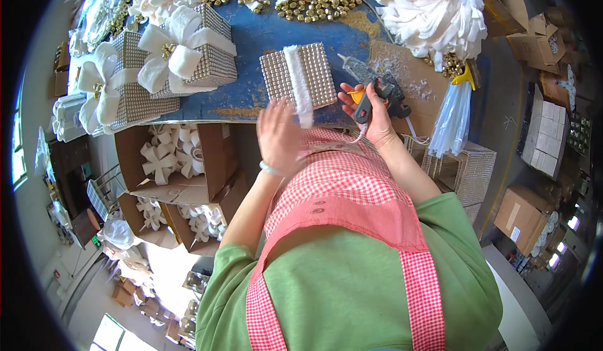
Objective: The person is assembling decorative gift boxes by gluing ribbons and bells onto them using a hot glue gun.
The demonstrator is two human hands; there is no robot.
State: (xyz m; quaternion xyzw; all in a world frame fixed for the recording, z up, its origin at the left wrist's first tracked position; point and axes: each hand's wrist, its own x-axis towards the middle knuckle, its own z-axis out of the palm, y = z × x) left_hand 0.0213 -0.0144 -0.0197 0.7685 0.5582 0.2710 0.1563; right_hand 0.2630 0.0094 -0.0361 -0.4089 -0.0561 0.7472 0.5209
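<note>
On the blue tabletop before me lies a square box (318, 75) covered in pearly beads, with a fluffy white ribbon (295, 71) running across its middle and hanging over the near edge. My left hand (278, 134), smeared by motion, is by the near left corner of this box. Whether its fingers hold anything is not visible. My right hand (377, 115) grips a hot glue gun (392, 93) by the handle, just right of the box. Its orange trigger (357, 95) is by my fingers, and the nozzle points up and to the left.
Two beaded boxes with white bows (213, 59) stand at the left. Gold beads (317, 2) and white fabric strips (427, 12) lie along the back. At the right are a cardboard sheet (414, 109) and clear glue sticks (451, 118). Cartons of white bows (217, 156) sit below.
</note>
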